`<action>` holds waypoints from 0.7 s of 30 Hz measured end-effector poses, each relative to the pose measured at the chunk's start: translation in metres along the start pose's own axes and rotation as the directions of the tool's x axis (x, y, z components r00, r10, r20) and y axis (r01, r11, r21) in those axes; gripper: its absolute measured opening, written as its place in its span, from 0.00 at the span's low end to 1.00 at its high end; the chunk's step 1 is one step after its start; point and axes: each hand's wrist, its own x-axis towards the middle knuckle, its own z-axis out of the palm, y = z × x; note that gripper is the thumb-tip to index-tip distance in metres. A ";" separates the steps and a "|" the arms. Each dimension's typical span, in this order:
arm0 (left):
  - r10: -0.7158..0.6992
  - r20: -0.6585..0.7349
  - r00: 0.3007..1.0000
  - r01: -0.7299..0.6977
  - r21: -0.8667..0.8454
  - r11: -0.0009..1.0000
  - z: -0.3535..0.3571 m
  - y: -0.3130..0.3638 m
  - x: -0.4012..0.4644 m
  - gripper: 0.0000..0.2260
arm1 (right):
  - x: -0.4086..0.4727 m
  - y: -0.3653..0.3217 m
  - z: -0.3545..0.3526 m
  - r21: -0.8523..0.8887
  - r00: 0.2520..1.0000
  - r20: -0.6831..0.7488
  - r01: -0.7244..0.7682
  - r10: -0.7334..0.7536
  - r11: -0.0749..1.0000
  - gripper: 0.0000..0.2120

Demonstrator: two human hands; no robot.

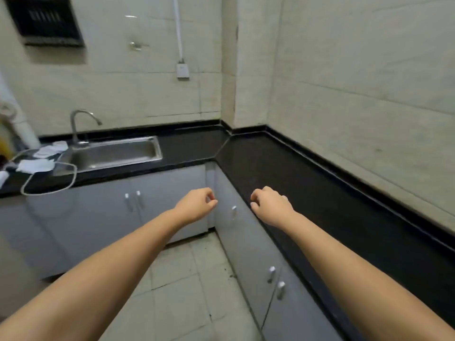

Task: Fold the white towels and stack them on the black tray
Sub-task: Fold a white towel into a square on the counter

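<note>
Both my arms reach forward over the inner corner of an L-shaped black counter (283, 168). My left hand (197, 204) hovers in front of the grey cabinets with its fingers curled in and nothing in it. My right hand (269, 203) hangs over the counter's front edge, fingers also curled and holding nothing. Several crumpled white towels (37, 164) lie far off at the left end of the counter, beside the sink. A tray with a pale rim (49, 190) sits under and in front of them, its dark inside blending with the counter.
A steel sink (113, 153) with a curved tap (78, 124) is set into the left run of counter. Grey cabinet doors (157, 193) with small handles stand below. Tiled walls rise behind, and a tiled floor (187, 286) lies under my arms.
</note>
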 end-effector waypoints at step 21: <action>-0.653 -0.166 0.739 0.611 -0.246 0.753 -0.164 -0.430 0.110 0.04 | 0.381 -0.383 0.173 0.103 0.711 0.452 0.559 -0.539 0.823 0.14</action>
